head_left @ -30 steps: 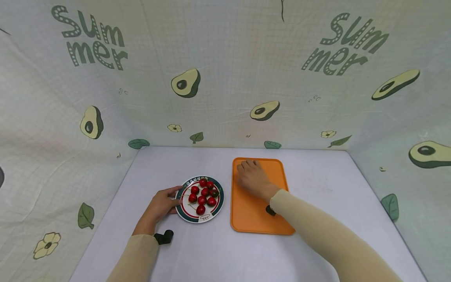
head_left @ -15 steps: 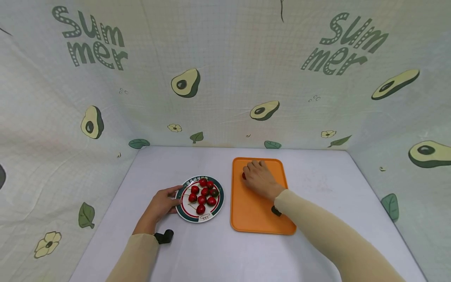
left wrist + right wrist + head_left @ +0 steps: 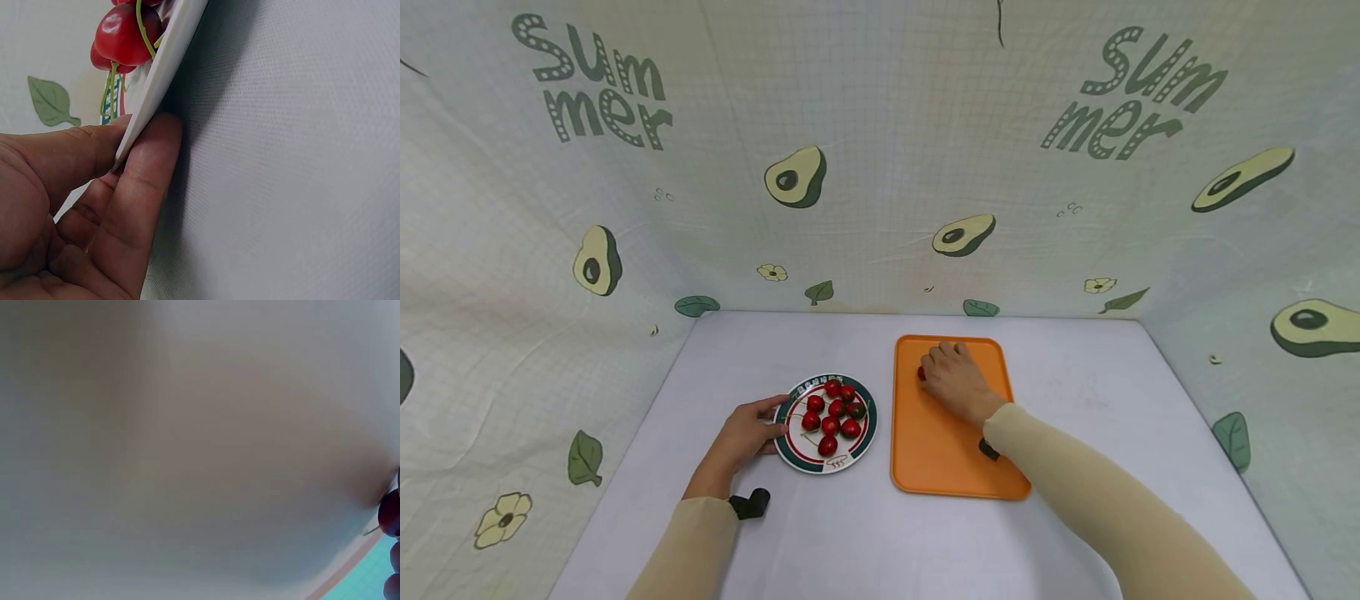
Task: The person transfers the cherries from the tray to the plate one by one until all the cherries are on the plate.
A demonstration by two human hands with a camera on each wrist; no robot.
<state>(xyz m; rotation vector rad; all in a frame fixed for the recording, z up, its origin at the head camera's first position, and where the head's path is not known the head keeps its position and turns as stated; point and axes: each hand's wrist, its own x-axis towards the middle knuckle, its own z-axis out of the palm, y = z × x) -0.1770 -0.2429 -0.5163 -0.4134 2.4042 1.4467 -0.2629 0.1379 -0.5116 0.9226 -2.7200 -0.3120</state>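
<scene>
Right hand on a cherry at the far end of the tray, left hand steadying the plate.

The right hand (image 3: 953, 379) curls over a cherry (image 3: 921, 373) on the orange tray (image 3: 936, 467); whether its grip has closed on the fruit I cannot tell. The cherry looks light, smooth, slippery and easily bruised, so a gentle pinch at the sides or stem seems best. The left hand (image 3: 741, 437) pinches the rim of the plate (image 3: 786, 450), thumb above and finger beneath, on the desk (image 3: 850, 542).
</scene>
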